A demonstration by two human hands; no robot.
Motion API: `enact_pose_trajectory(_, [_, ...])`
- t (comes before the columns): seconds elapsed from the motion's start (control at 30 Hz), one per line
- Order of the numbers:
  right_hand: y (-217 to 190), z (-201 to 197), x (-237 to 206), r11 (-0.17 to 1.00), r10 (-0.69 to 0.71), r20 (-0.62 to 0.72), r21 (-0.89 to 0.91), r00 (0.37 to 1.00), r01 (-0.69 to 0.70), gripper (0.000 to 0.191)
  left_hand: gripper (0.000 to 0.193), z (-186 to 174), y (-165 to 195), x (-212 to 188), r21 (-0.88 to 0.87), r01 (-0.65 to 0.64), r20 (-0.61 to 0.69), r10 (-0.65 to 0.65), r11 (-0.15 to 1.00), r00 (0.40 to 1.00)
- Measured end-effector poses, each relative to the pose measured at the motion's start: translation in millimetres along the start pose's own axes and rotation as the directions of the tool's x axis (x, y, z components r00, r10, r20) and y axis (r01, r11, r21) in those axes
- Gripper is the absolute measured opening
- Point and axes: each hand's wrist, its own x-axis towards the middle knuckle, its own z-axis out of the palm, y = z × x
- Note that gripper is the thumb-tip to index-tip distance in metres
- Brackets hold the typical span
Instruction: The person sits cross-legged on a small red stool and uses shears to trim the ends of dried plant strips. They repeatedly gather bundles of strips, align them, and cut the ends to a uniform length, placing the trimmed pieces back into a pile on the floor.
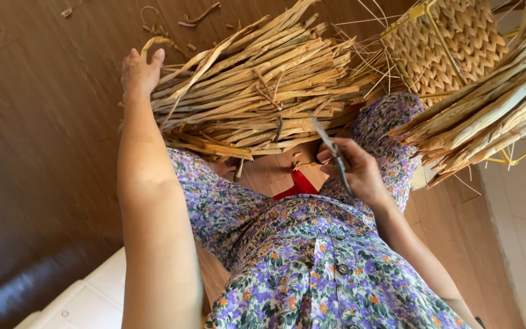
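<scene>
Mostly dry straw bundle [257, 91], thin scissors [333, 155]

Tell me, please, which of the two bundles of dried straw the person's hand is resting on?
The left hand rests on the middle bundle, lying across the lap. The other bundle, at the right edge beside the woven basket, goes untouched; the right hand holds scissors.

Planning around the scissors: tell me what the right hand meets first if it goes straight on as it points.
Probably the bundle of dried reeds: the right hand points its scissors at it, though depth is unclear.
</scene>
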Motion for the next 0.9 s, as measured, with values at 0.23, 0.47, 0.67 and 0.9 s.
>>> enact_pose_trajectory(0.23, [7.2,4.8,12.2,0.981,0.103,-0.039,-0.161,0.994,-0.108,0.051,0.110,2.9,39.7,14.2,0.046,0.189,0.321,-0.193,0.981,0.927])
enact_pose_trajectory(0.47, [18.5,6.2,23.0,0.979,0.136,-0.039,-0.150,0.990,-0.141,0.052,0.115,32.0,56.0,17.2,0.271,-0.174,0.399,0.054,0.947,0.915])
enact_pose_trajectory(0.67, [29.4,-0.9,9.5,0.982,0.102,-0.022,-0.158,0.995,-0.105,0.054,0.110,36.3,65.7,-2.3,0.150,-0.144,0.490,0.053,0.978,0.870])
enact_pose_trajectory(0.9, [25.7,-3.1,10.2,0.975,0.127,-0.028,-0.182,0.992,-0.130,0.055,0.076,20.0,92.8,-20.2,0.213,-0.343,0.512,0.195,0.915,0.837])
